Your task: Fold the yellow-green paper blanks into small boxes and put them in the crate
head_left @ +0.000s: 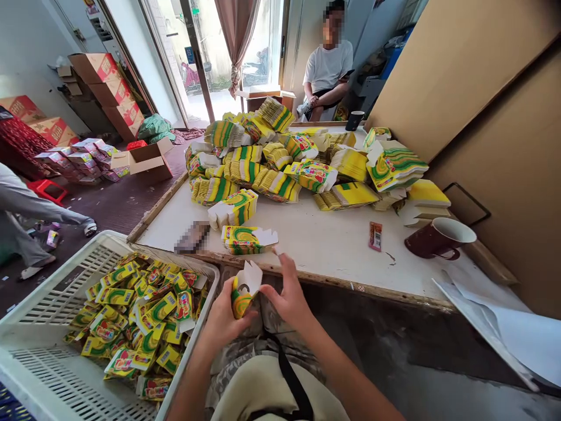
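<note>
My left hand (221, 320) is closed around a small yellow and green carton (241, 299) whose white top flaps stand up open. To its right is my right hand (289, 295), thumb at the carton's edge, index finger stretched up and apart from the thumb. Just beyond the fingers, a stack of flattened cartons (245, 238) lies at the table's near edge. Another stack (235, 207) leans behind it. At my left stands a white plastic crate (48, 362) holding many formed yellow and green cartons (151, 316).
Bundles of flat cartons (263, 169) are heaped across the white table (333, 245). At the right stand a dark mug (432, 238), a small red packet (375, 236) and large cardboard sheets (491, 105). A seated person (328, 64) is behind the table; another person's legs (35, 216) show left.
</note>
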Demonstrator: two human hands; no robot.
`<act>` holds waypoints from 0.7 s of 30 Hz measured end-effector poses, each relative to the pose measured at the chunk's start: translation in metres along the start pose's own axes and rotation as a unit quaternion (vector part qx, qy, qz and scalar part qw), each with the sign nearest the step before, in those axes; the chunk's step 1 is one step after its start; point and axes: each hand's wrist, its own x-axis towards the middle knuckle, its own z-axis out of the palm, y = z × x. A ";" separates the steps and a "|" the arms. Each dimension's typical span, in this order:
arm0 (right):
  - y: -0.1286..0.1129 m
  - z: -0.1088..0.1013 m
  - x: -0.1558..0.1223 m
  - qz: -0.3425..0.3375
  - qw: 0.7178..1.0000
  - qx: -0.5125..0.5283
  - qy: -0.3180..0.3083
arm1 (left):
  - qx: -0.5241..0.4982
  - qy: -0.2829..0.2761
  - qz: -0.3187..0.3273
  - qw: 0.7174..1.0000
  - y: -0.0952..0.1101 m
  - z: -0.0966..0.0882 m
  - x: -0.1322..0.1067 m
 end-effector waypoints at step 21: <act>0.002 0.027 -0.014 -0.040 0.982 0.028 -0.180 | 0.015 0.158 0.035 0.987 -0.023 0.023 0.008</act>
